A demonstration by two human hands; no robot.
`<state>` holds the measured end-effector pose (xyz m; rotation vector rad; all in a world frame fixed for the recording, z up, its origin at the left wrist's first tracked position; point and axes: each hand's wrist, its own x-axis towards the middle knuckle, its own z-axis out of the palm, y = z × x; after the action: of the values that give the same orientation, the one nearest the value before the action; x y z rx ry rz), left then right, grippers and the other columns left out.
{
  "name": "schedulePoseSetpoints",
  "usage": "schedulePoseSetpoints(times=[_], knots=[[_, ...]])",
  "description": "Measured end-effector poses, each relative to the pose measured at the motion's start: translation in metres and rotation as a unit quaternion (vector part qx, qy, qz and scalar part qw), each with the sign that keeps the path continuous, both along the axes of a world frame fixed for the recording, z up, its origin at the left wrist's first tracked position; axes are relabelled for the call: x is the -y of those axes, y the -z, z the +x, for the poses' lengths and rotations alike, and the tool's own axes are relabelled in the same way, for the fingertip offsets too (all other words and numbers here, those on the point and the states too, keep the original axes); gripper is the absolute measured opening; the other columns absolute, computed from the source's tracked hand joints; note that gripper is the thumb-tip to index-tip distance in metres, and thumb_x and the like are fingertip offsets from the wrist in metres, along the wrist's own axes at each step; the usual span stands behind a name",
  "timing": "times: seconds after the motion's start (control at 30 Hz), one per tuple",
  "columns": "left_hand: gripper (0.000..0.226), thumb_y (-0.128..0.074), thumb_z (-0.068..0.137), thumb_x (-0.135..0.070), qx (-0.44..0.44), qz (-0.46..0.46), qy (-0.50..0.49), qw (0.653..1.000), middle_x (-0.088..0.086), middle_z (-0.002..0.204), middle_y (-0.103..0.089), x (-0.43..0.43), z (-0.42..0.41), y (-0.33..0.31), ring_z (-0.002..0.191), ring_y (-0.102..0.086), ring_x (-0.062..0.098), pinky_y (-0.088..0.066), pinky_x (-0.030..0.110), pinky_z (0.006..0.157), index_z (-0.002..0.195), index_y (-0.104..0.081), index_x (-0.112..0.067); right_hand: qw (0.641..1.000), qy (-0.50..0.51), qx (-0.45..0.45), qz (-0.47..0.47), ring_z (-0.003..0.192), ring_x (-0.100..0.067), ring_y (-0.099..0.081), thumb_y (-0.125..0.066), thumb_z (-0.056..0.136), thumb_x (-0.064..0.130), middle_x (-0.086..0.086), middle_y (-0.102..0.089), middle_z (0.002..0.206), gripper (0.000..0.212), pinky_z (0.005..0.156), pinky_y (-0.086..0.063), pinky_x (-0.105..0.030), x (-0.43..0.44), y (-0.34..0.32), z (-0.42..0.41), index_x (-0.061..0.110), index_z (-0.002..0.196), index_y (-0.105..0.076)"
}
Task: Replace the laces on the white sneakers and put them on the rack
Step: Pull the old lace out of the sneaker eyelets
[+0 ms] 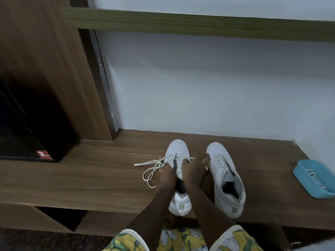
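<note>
White sneakers sit side by side, toes to the wall, on a low wood-grain bench [90, 178], as a person leans over them with both forearms stretched down and forward, nearly parallel. The left hand [166, 175] hovers over the mouth of the first sneaker [176, 147], knuckles up and fingers curled tight around a cream lace [146, 162], whose loose end and loops trail off onto the bench towards the cabinet side. The right hand [193, 169] is bunched just beside it over the same shoe's eyelets, fingers curled, and appears to pinch the other run of that lace where it crosses the tongue. One knuckle or fingertip juts out to touch the inner side of the second sneaker [223, 171]; which it is cannot be told. A ring shows on this hand. The second sneaker stands just beside the first, heel overhanging the bench edge.

Well apart, at the bench's far right, lies a blue tray [308, 183] with pale strands inside, too blurred to identify. A black appliance [27, 133] with a red sticker fills the cabinet recess. Yellow floral sleeves [126, 241] frame the bottom edge.
</note>
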<state>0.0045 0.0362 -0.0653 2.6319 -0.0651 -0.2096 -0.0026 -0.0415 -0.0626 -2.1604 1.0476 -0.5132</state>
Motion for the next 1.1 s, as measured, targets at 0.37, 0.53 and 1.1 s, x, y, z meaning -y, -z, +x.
schedulePoseSetpoints(times=[0.37, 0.53, 1.1], knots=[[0.024, -0.038, 0.095, -0.012, 0.009, 0.019, 0.024, 0.999, 0.012, 0.107, -0.066, -0.002, -0.002, -0.002, 0.099, -0.064, 0.026, -0.049, 0.032, 0.079, 0.109, -0.057, -0.008, 0.975, -0.138, -0.112, -0.13, 0.133, -0.027, -0.025, -0.046, 0.096, 0.026, 0.0, -0.025, 0.149, 0.02, 0.1, -0.027, -0.046, -0.006, 0.002, 0.003, 0.025, 0.109, -0.062], [0.024, -0.04, 0.096, -0.02, -0.001, -0.012, 0.001, 1.0, 0.012, 0.104, -0.066, -0.002, -0.003, -0.005, 0.097, -0.064, 0.027, -0.049, 0.032, 0.076, 0.106, -0.058, -0.008, 0.984, -0.042, -0.14, -0.107, 0.134, -0.029, -0.029, -0.038, 0.099, 0.022, -0.008, -0.026, 0.149, 0.036, 0.099, -0.031, -0.045, -0.004, 0.001, 0.004, 0.012, 0.134, -0.043], [0.026, -0.037, 0.096, -0.011, -0.009, -0.035, 0.012, 0.999, 0.015, 0.112, -0.063, -0.003, -0.005, -0.01, 0.104, -0.061, 0.029, -0.046, 0.033, 0.08, 0.112, -0.056, -0.003, 0.968, -0.167, -0.131, -0.13, 0.136, -0.03, -0.017, -0.046, 0.095, 0.032, 0.002, -0.018, 0.152, 0.023, 0.104, -0.02, -0.048, -0.007, 0.0, 0.002, 0.033, 0.112, -0.062]])
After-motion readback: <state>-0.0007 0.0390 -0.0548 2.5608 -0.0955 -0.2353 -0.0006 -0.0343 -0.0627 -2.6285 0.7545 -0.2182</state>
